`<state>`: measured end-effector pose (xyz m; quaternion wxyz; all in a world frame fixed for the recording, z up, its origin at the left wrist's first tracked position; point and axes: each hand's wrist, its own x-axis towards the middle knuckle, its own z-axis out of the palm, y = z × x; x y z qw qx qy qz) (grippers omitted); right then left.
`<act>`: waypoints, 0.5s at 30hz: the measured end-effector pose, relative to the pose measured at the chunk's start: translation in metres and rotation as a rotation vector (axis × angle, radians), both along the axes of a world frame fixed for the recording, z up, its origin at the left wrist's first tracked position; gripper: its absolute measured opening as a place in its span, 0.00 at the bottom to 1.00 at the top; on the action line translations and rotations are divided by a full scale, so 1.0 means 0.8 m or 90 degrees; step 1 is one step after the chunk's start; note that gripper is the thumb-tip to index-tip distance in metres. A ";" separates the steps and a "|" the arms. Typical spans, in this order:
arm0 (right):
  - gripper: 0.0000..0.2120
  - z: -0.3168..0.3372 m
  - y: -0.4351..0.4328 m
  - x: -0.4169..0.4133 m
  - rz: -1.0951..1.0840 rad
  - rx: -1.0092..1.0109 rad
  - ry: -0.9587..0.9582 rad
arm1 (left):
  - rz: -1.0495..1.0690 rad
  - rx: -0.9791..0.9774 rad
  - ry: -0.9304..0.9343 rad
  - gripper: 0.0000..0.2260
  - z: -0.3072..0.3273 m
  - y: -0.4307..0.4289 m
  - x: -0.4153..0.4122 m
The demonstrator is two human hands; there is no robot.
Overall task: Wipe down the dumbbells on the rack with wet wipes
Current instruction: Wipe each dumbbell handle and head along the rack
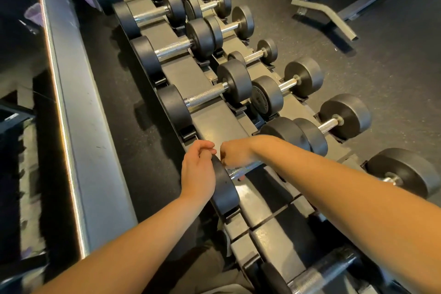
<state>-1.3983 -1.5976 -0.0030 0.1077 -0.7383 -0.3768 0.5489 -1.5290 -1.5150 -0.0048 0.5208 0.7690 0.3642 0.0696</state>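
Note:
A black dumbbell lies on the upper tier of the rack (pixel 214 124), close in front of me. My left hand (pixel 199 169) grips the top rim of its left head (pixel 225 190), fingers curled over the edge. My right hand (pixel 235 153) is curled over the dumbbell's chrome handle (pixel 238 173), with a pale, blurred strip of wet wipe (pixel 253 164) showing under its fingers. The dumbbell's right head is hidden behind my right forearm.
More black dumbbells with chrome handles fill both tiers, such as one (pixel 210 96) just beyond my hands and larger ones at lower right (pixel 403 172). A mirrored wall with a grey ledge (pixel 78 126) runs along the left. A bench frame (pixel 327 16) stands on the dark floor.

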 end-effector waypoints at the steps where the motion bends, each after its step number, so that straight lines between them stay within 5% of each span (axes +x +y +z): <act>1: 0.13 0.000 0.006 0.003 0.000 -0.044 0.043 | -0.004 -0.001 -0.002 0.10 0.000 0.000 0.000; 3: 0.13 -0.004 0.014 0.000 0.034 -0.079 0.012 | -0.004 -0.002 -0.004 0.10 0.001 -0.001 -0.001; 6: 0.05 -0.012 0.000 -0.019 -0.008 0.109 -0.257 | 0.003 -0.001 -0.006 0.09 0.002 -0.001 0.000; 10: 0.07 -0.017 -0.049 -0.051 -0.204 0.288 -0.143 | 0.001 0.015 0.005 0.09 0.006 -0.005 0.000; 15: 0.08 -0.015 -0.090 -0.098 -0.210 0.474 -0.319 | 0.007 0.029 -0.010 0.08 0.009 -0.007 -0.001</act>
